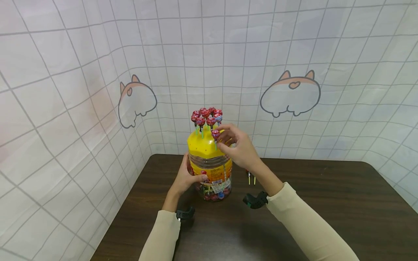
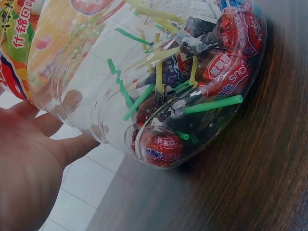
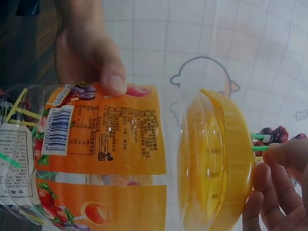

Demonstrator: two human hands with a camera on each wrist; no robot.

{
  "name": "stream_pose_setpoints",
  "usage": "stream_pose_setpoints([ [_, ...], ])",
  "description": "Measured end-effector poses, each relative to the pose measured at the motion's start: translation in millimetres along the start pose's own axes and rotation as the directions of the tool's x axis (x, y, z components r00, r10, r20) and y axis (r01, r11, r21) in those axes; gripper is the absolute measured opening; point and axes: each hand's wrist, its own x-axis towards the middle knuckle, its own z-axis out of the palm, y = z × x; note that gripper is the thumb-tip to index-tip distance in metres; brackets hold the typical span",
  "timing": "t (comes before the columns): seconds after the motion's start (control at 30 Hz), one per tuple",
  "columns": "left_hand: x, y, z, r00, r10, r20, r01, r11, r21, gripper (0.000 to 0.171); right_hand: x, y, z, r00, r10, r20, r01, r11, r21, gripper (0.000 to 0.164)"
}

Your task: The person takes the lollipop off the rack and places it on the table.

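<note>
A clear plastic candy jar [image 1: 209,173] with an orange label and a yellow lid [image 1: 197,143] stands upright on the table. My left hand [image 1: 185,176] grips its left side, thumb across the label. At the lid's near right side, my right hand [image 1: 242,149] pinches a red-wrapped lollipop [image 1: 215,134] by its green stick [image 3: 260,148], head up and stick end at the lid. Several lollipops [image 1: 205,113] stand in the top of the lid. More wrapped lollipops [image 2: 224,72] with green and yellow sticks lie inside the jar's bottom.
Sticks of loose lollipops [image 1: 249,178] show on the dark wooden table [image 1: 313,203], partly behind my right forearm. Black bands [image 1: 255,200] sit at both wrists. A white grid-patterned sheet [image 1: 238,47] with cartoon animals hangs behind and left of the table.
</note>
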Motion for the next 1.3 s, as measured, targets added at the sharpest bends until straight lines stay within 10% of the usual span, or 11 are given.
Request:
stream_pose_setpoints([
  [1.3, 0.7, -0.9, 0.0, 1.000, 0.009, 0.006, -0.009, 1.000, -0.007, 0.099, -26.5, 21.7, -40.3, 0.991, 0.117, -0.070, -0.103, 0.980, 0.169, 0.050],
])
